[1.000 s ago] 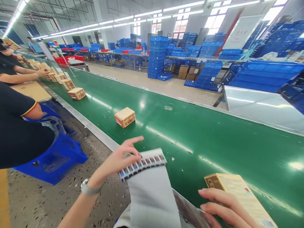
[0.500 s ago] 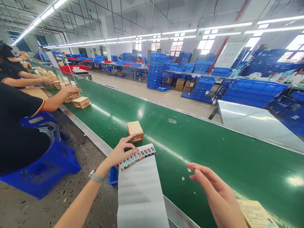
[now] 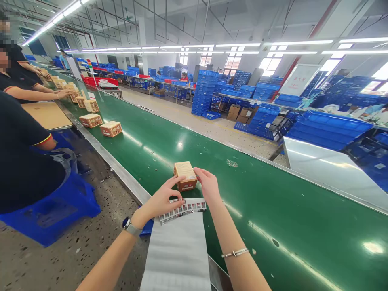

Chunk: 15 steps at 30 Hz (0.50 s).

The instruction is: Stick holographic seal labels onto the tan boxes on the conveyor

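A small tan and brown carton (image 3: 185, 178) sits on the green conveyor belt in front of me. My left hand (image 3: 165, 199) pinches a strip of small shiny stickers (image 3: 194, 205) between thumb and fingers, while its index finger reaches out to the carton's near left edge. The strip lies across the end of a long white backing sheet (image 3: 178, 250). My right hand (image 3: 207, 184) is at the carton's right top edge, its thumb and forefinger closed on a small sticker that they mostly cover.
More cartons (image 3: 111, 129) stand along the green belt (image 3: 257, 190) to the left. A co-worker (image 3: 24, 149) sits on a blue stool (image 3: 57, 210) there, with others beyond. The belt's metal edge (image 3: 121, 171) runs beside me. Blue crates (image 3: 205, 92) are stacked across the aisle.
My right hand has moved left and away from me, from over the belt to the carton. My left hand keeps the sticker strip. The co-worker's arm has drawn back from the cartons.
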Available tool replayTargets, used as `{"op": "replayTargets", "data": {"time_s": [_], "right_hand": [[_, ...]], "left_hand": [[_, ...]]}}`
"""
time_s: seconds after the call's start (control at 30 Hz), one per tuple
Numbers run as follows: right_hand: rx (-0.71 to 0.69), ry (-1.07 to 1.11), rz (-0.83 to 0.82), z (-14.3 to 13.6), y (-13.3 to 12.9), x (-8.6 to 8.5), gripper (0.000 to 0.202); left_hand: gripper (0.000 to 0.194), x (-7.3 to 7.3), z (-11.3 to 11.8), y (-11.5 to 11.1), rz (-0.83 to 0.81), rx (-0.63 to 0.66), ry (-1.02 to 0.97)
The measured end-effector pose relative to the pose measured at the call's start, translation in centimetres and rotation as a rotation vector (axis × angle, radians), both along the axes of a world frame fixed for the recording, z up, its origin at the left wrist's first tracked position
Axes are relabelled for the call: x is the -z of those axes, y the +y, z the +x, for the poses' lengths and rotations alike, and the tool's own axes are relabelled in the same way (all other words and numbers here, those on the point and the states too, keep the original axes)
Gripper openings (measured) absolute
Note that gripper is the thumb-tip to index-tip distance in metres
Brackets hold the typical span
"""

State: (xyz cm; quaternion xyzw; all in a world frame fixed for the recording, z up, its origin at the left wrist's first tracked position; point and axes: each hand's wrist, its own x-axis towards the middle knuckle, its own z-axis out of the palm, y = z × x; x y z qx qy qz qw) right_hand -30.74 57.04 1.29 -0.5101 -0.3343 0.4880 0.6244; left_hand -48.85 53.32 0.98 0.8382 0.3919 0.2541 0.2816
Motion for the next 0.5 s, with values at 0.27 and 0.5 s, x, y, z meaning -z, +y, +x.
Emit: {"op": "replayTargets", "data": {"time_s": [0.27, 0.5], "right_hand": [[0.044, -0.063, -0.043, 0.3, 0.9, 1.4, 0.037], [0.097, -0.210, -0.018, 1.4, 0.0, 1.4, 0.032]], "left_hand": [[0.011, 0.1, 2.1, -1.8, -0.011, 0.001, -0.025], [0.013, -0.1, 3.1, -2.4, -0.030, 0.037, -0.026]]}}
